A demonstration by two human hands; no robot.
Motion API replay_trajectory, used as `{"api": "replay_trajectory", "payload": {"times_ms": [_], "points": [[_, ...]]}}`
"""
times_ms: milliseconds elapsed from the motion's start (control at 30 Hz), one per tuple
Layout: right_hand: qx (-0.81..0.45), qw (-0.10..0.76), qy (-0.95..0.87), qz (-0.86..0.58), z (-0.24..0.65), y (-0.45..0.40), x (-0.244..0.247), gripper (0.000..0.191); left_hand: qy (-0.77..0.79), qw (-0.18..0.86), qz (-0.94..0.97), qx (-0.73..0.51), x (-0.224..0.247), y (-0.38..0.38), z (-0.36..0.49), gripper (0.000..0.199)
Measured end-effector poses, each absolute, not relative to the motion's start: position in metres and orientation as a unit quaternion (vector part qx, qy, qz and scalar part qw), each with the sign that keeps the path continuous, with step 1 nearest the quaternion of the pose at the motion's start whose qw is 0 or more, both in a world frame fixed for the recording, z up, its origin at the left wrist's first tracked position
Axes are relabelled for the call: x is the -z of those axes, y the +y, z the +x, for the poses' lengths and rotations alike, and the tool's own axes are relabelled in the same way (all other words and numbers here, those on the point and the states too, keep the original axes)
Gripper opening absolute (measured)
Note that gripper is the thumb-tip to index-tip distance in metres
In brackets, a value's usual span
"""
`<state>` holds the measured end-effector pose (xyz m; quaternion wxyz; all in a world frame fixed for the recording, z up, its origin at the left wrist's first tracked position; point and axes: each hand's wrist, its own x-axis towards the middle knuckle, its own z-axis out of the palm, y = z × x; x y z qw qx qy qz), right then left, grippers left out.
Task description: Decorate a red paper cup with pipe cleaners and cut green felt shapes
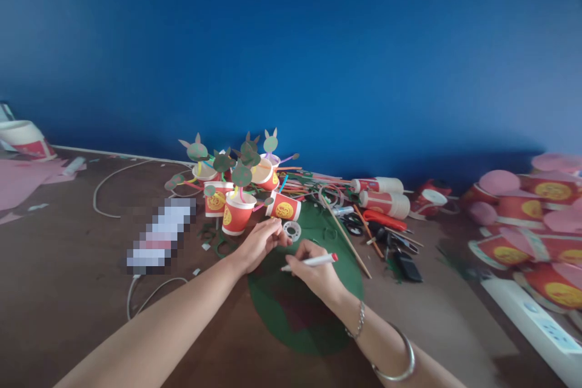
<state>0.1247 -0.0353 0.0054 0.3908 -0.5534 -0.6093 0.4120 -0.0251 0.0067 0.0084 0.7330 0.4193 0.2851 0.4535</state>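
My right hand grips a white marker with a red end. Its tip points left, over a round dark green sheet. My left hand is just to the left of that, its fingers curled together; what they hold, if anything, is hidden. A roll of tape lies right beside the left fingertips. Behind them a red and white paper cup with a yellow emblem is tilted. Farther left stand several such cups, the nearest a red cup, topped with green spotted paper heads with ears.
Left of my forearm lies a blurred-out phone-like object with a white cable. Toward the right are wooden sticks, scissors, a black object, cups lying on their sides, stacked cups with pink discs and a white power strip.
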Motion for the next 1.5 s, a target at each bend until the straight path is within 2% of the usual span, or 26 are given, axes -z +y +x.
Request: {"api": "replay_trajectory", "payload": {"times_ms": [200, 667, 1500], "points": [[-0.357, 0.353, -0.648, -0.573, 0.1234, -0.0371, -0.0016, 0.027, 0.283, 0.737, 0.418, -0.450, -0.0097, 0.0066, -0.0255, 0.034], [-0.368, 0.326, -0.655, -0.574, 0.1224, -0.0383, -0.0022, 0.028, 0.271, 0.743, 0.417, -0.449, -0.0100, 0.0066, -0.0256, 0.034], [-0.351, 0.333, -0.661, -0.574, 0.1216, -0.0375, 0.0000, 0.028, 0.281, 0.739, 0.418, -0.447, -0.0097, 0.0073, -0.0249, 0.035]]}}
